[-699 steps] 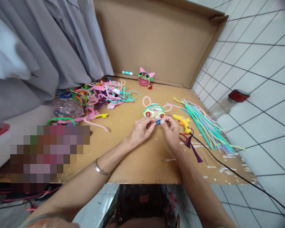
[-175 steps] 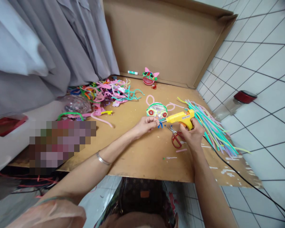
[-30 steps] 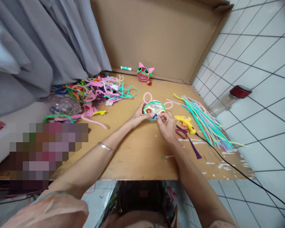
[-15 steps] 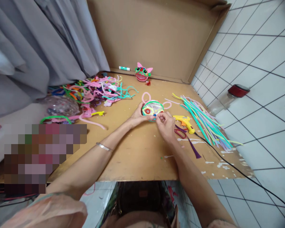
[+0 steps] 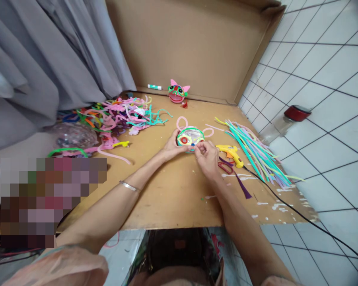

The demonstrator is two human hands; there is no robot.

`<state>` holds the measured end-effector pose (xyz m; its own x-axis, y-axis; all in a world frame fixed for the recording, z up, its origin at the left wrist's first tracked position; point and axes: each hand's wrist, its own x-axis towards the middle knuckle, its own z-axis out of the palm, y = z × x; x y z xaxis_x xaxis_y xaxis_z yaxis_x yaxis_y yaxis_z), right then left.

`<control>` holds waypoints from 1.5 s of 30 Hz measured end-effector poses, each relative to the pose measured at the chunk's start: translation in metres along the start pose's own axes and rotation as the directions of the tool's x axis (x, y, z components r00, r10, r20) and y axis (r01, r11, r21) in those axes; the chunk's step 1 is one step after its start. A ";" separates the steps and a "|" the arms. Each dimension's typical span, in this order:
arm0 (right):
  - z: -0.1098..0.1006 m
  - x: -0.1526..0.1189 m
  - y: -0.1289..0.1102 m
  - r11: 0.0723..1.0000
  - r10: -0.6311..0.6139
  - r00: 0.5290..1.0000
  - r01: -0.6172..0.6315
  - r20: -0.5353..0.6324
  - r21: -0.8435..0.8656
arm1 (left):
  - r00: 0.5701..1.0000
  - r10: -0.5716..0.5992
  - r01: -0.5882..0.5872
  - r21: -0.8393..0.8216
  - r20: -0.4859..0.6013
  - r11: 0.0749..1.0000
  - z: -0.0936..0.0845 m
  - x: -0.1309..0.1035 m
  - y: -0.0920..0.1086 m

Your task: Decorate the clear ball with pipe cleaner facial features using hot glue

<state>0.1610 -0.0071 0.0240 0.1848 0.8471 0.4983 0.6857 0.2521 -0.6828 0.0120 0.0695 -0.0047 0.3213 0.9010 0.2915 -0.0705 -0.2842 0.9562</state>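
Observation:
My left hand (image 5: 173, 146) grips the left side of a round pipe-cleaner animal face (image 5: 192, 134). The face has a green rim, red eyes ringed in pale yellow, a grey-white middle and pink loop ears. At its lower middle sits a small blue piece (image 5: 193, 145). My right hand (image 5: 207, 154) pinches at that blue piece, thumb and forefinger together; whether the fingertips hold it or only press it is hard to see. Just right of my right hand lies a yellow hot glue gun (image 5: 231, 154), with red-handled scissors (image 5: 226, 167) below it.
Pipe cleaners (image 5: 253, 151) lie bundled at the right, near a lidded glass jar (image 5: 286, 121). Tangled pipe cleaners (image 5: 116, 115) heap at the left. A finished face (image 5: 177, 92) and a glue stick (image 5: 154, 87) are at the back. A black cord (image 5: 289, 204) crosses the right edge.
The whole view has shifted slightly. Both hands keep nearly the same hold on the face, with the right fingers still at the blue piece.

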 end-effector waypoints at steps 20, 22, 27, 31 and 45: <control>0.004 0.006 0.011 0.707 0.364 0.919 -0.378 0.151 0.597 | 1.000 0.019 -0.019 -0.033 -0.019 0.999 0.002 0.000 0.004; 0.002 0.006 0.010 0.651 0.402 0.900 -0.411 0.170 0.638 | 1.000 0.022 -0.022 -0.035 -0.017 0.999 0.002 0.000 0.003; 0.000 0.010 0.015 0.592 0.488 0.869 -0.399 0.082 0.700 | 0.999 0.022 -0.022 -0.002 -0.027 1.000 0.001 0.001 0.001; 0.000 0.015 0.028 0.696 0.463 0.885 -0.330 -0.048 0.637 | 0.999 0.013 -0.013 -0.002 -0.032 1.000 0.000 0.001 0.001; 0.014 0.016 0.038 0.916 0.103 0.995 -0.094 -0.002 0.390 | 1.000 0.016 -0.015 0.013 -0.025 1.000 0.000 0.001 -0.001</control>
<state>0.1804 0.0228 -0.0015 0.2564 0.8675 0.4262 0.3364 0.3333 -0.8807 0.0127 0.0708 -0.0054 0.2968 0.9042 0.3071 -0.0633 -0.3023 0.9511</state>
